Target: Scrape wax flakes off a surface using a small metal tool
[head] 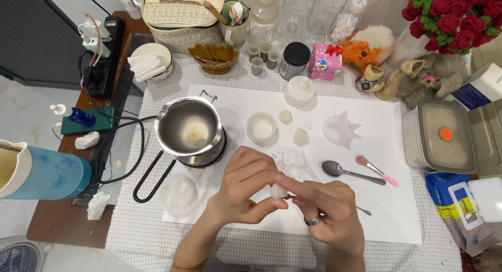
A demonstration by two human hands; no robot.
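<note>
My left hand (246, 185) and my right hand (327, 209) meet over the white paper sheet (387, 209), both pinching a small white waxy lump (277, 190) between the fingertips. The right hand wears a dark ring and a thin metal tool (364, 211) pokes out from under it. Just behind the hands lie white wax crumbs and a clear mould (293, 165). A steel melting pot (189, 126) with a little pale wax in it stands on a small heater to the left.
A metal spoon (348, 171) and pink-handled brush (377, 171) lie to the right. A white star-shaped mould (341, 128), a small white cup (261, 128), a lidded tub (444, 136), jars, plush toys and a power strip (102, 63) ring the work area.
</note>
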